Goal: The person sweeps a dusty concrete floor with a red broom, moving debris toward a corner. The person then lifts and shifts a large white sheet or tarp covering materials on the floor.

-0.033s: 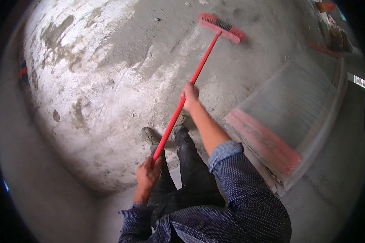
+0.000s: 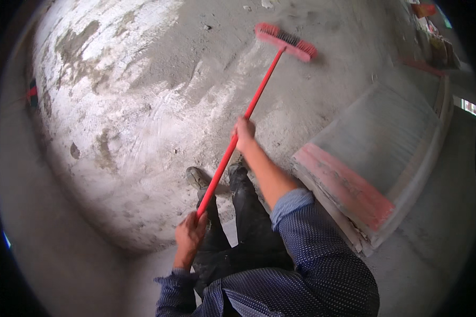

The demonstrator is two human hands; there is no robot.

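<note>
A red broom [image 2: 228, 152] slants across the view from my lap up toward the far side of the floor. Its red head [image 2: 286, 41], with red and dark bristles, rests on or just over the dusty grey floor [image 2: 158, 100]. My left hand [image 2: 190, 232] is closed round the top end of the handle, near my thigh. Farther along the handle, about its middle, my right hand [image 2: 244, 133] wraps round it with the arm stretched forward. Pale streaks and grey dust cover the floor around the bristles.
Right of my legs lies a stack of flat panels [image 2: 375, 142], its upper sheet grey with a red band. Small stones [image 2: 207, 27] are scattered beyond. A plain wall [image 2: 42, 201] curves along the left. Assorted objects [image 2: 433, 39] lie at the far right.
The broom head has shifted slightly left and toward me. My right hand has moved a little left with the handle; both hands keep hold.
</note>
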